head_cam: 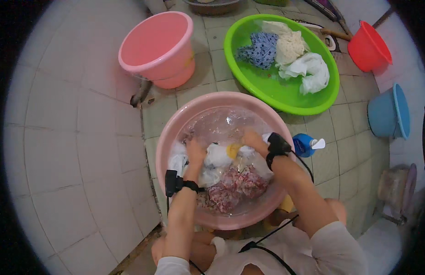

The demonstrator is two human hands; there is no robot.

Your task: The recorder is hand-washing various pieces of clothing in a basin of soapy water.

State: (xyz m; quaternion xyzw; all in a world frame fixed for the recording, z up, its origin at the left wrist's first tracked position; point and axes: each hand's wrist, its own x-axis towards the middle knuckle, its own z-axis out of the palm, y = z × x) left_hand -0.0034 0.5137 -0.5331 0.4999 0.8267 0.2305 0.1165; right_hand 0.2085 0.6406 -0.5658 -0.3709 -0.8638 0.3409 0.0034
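Note:
A round pink plastic basin (178,113) in front of me holds water and wet clothes. My left hand (196,149) is lowered into the water at the basin's left side, beside white cloth (177,158); its fingers are hidden. My right hand (254,140) reaches in at the right, by a white cloth with a yellow patch (219,155); whether it grips the cloth is unclear. Red-and-white patterned fabric (229,189) lies in the water nearer my body. Both wrists wear black strapped devices with cables.
A green basin (284,96) with blue patterned, cream and white cloths sits beyond, right. Around stand a pink bucket (174,74), a blue pump bottle (303,145), a red bucket (365,51) and a blue bucket (382,111). A tiled wall (95,154) rises at left.

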